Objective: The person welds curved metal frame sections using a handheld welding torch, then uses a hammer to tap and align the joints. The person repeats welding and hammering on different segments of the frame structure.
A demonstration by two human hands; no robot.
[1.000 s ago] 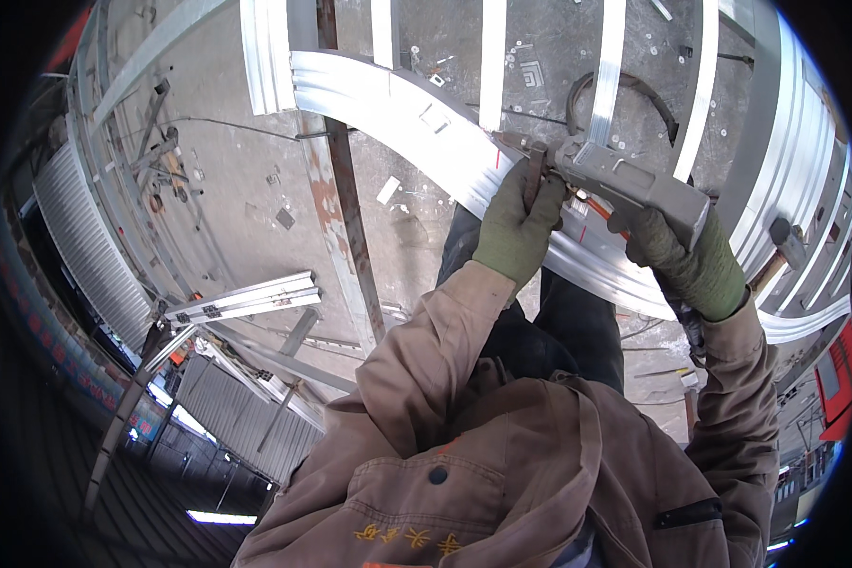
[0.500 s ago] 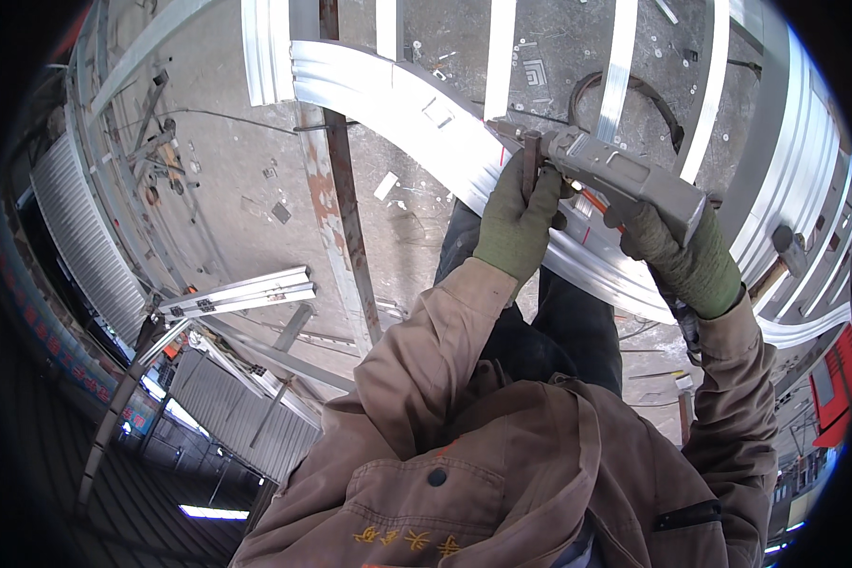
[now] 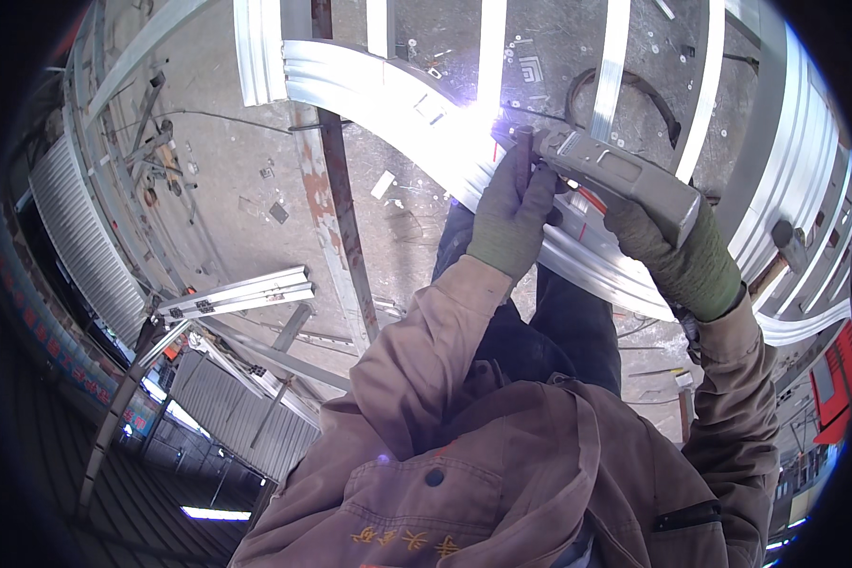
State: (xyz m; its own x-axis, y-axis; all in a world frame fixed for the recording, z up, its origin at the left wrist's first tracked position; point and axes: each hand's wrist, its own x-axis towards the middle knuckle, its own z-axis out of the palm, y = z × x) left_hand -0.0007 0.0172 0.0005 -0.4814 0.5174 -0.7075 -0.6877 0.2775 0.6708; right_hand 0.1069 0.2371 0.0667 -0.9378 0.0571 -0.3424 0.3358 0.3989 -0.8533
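A bright flare has sprung up at the tool's tip, upper centre.
Left hand [image 3: 513, 213] steadies the grey welding gun [image 3: 617, 178]; right hand [image 3: 667, 254] grips it over the curved metal strip [image 3: 388, 99].

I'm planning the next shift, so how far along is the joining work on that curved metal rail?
Done: straight bars already cross the curved rail. In hand: the right hand holds a grey handheld tool, the left hand steadies its tip, and a bright flash shows on the rail. Left: the rail's stretch toward the right; whether its joints are finished is not visible.
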